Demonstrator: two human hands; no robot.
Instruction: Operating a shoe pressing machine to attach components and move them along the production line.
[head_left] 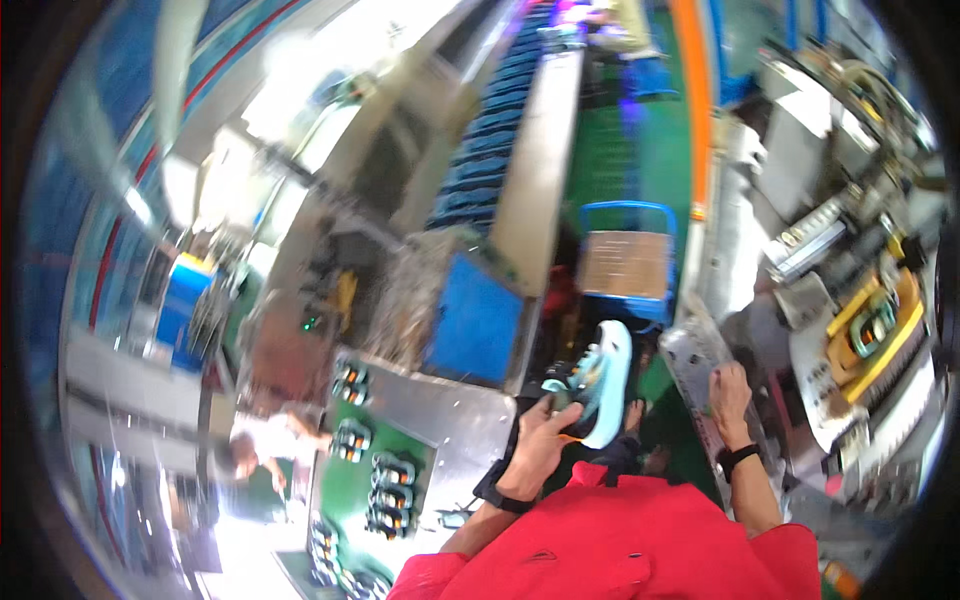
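A shoe with a pale blue sole (617,375) and a dark upper is in my left hand (541,445), whose fingers are closed round its dark side. The shoe is tilted, its sole facing right. My right hand (731,397) is at the grey metal panel (695,352) on the machine to the right. Its fingers look curled, and whatever may be under them is hidden. Both wrists wear black bands.
Several shoes (391,495) stand on a green-topped metal table at left. Ahead are a blue panel (475,320), a ridged dark conveyor (490,140) and a carton (627,264) on a blue trolley. At right, a machine holds a yellow fixture (880,340). Another person (270,445) works at far left.
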